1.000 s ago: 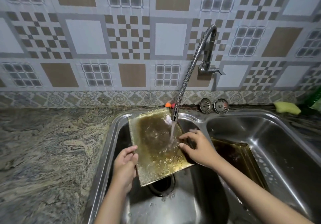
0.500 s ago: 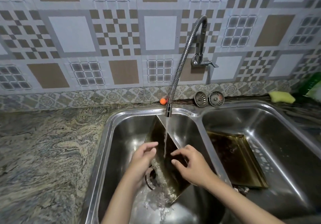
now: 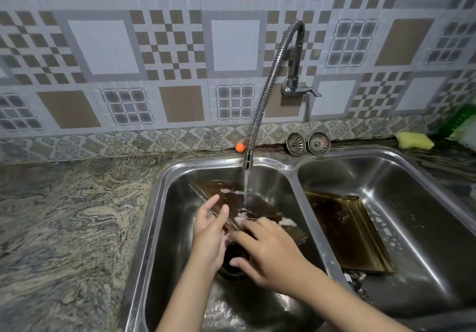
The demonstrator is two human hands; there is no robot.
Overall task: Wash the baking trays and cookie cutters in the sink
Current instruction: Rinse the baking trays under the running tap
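While water hits tray, left hand fingers straight against edge; right hand spread flat; 2 strainers behind.

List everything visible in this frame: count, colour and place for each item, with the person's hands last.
Baking tray under the tap: 1, dark brown, left basin, under running water.
Second baking tray: 1, brown-gold, leaning in right basin.
Small metal pieces: number unclear, silver, right basin below the second tray.
Double sink: 1, steel, set in the counter.
Faucet: 1, chrome flexible hose, wall-mounted, water running.
Drain strainers: 2, metal, ledge behind the sink.
Ball: 1, orange, ledge beside the hose.
Sponge: 1, yellow, far right counter.
Counter: marbled stone, left.
Left hand: fingers straight, on the tray's left edge.
Right hand: spread over the tray's near end.
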